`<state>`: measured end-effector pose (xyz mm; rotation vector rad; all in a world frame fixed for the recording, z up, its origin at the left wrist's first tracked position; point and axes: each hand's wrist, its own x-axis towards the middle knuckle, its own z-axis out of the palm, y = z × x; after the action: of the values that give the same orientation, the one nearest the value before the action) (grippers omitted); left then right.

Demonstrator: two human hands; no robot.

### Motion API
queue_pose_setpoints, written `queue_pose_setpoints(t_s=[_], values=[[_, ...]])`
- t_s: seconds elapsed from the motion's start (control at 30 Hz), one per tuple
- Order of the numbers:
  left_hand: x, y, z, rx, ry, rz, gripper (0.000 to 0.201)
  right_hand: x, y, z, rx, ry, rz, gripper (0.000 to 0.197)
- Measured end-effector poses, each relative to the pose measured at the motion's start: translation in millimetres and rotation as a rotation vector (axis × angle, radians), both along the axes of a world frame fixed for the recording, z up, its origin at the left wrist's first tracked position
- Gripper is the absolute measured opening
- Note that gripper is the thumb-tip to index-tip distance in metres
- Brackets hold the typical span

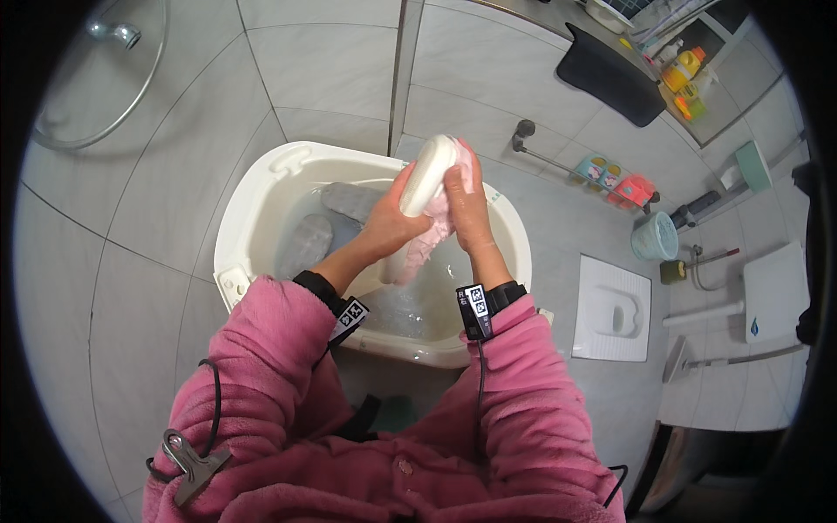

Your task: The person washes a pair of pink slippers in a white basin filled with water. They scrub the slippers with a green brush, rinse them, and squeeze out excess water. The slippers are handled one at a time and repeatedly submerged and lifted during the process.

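Above a white plastic tub, my left hand and my right hand are both closed around a slipper. It has a thick white sole and a wet, fluffy pink upper, and is tilted with the sole facing up and left. Pink fluff with a pale edge extends below my hands toward the water; I cannot tell whether it is a second slipper. Cloudy water partly fills the tub. Two grey, oval, slipper-shaped things lie at its left side.
A squat toilet is set in the floor at the right, with a light blue bucket beyond it. A wall rack holds several items. A shower hose hangs at the far left. Bottles stand on a ledge at the upper right.
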<state>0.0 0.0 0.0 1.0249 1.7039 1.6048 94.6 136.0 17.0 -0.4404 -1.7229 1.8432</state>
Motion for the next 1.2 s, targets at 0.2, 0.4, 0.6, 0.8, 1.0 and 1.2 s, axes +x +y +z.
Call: queue_pose_setpoints(t_s=[0.2,0.4,0.6,0.8,1.0,1.2], values=[[10,-12,-3,-0.183,0.231,0.086,0.093,-13,-11,-26,-0.578,-0.016,-0.07,0.09],[12,-7,-4,-0.135,0.396,0.123,0.094,-11,-12,-21,-0.63,0.057,-0.095,0.069],[19,-6,3,-0.174,0.371,0.138,0.092,-13,-12,-17,-0.628,0.069,-0.217,0.046],[23,-5,-2,-0.154,0.373,0.155,0.09,-10,-2,-26,-0.61,-0.04,-0.252,0.044],[24,-6,-11,-0.093,0.228,0.142,0.086,-7,-12,-17,-0.737,-0.08,-0.082,0.053],[-3,-6,8,0.006,-0.284,0.114,0.079,-1,-10,-12,-0.526,-0.024,0.103,0.087]])
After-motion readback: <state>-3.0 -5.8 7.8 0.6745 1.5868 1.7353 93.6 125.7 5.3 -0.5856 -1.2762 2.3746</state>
